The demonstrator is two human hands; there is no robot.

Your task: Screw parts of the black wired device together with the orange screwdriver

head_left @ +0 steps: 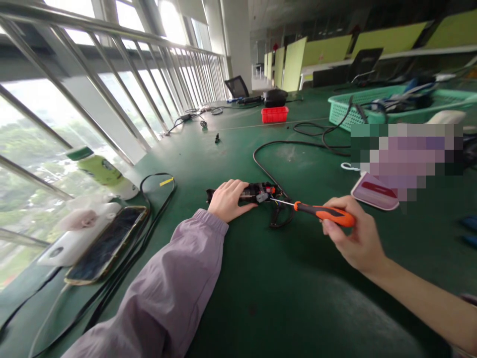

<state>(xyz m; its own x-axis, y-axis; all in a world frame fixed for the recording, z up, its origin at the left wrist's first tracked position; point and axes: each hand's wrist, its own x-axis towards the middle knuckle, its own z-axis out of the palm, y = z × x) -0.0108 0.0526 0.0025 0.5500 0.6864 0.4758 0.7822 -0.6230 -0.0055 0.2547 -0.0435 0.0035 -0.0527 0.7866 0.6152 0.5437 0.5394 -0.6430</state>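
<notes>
On the green table lies a long black device (254, 192) with its inner parts showing, among them a red piece, a grey piece and thin wires. My left hand (228, 200) is wrapped over its left part, thumb along the near side, and covers much of the body. In my right hand (354, 233) is a screwdriver (325, 212) with an orange and black handle, held between thumb and fingers. The shaft points left, and its tip reaches the wires and grey piece at the device's right end; exact contact cannot be made out. A black cord (272, 171) runs from that end.
To the left are a smartphone (108, 246), a white power bank-like slab (61, 248), black cables (130, 258) and a tilted bottle (104, 174). A red basket (275, 115) stands farther back, a green basket (337, 110) back right. A purple-red phone-like item (374, 191) lies right.
</notes>
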